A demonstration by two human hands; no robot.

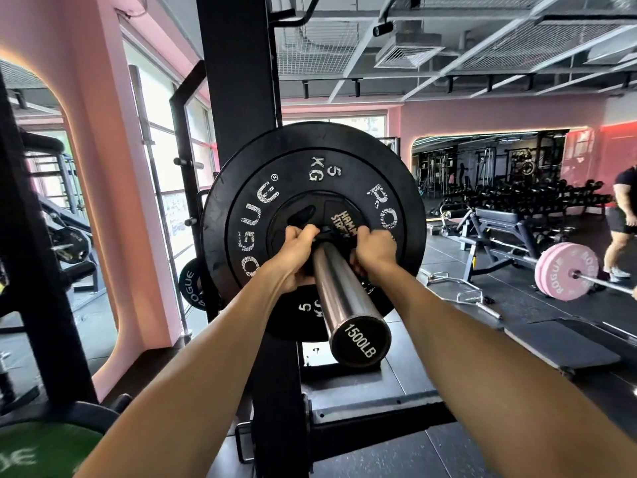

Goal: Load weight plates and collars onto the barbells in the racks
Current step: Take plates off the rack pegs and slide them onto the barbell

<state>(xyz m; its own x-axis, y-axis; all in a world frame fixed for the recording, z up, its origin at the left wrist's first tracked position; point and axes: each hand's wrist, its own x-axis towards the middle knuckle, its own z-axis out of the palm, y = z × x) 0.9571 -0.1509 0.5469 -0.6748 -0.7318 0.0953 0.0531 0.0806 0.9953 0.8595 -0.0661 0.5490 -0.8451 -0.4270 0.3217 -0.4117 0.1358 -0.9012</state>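
Note:
A steel barbell sleeve (344, 298) points at me, its end cap marked 1500LB. On it sits a black 5 kg Rogue bumper plate (241, 215), with a smaller black Hammer Strength plate (339, 219) in front of it. A black collar (327, 232) rings the sleeve against the small plate, mostly hidden by my fingers. My left hand (296, 257) grips the collar from the left. My right hand (374, 248) grips it from the right. Both sets of fingers are curled round it.
The black rack upright (241, 81) rises behind the plates. A small Rogue plate (191, 284) hangs low on the left, and a green plate (44, 450) lies at bottom left. At right a pink-plated barbell (565, 270) lies on the floor near benches and a person (620, 215).

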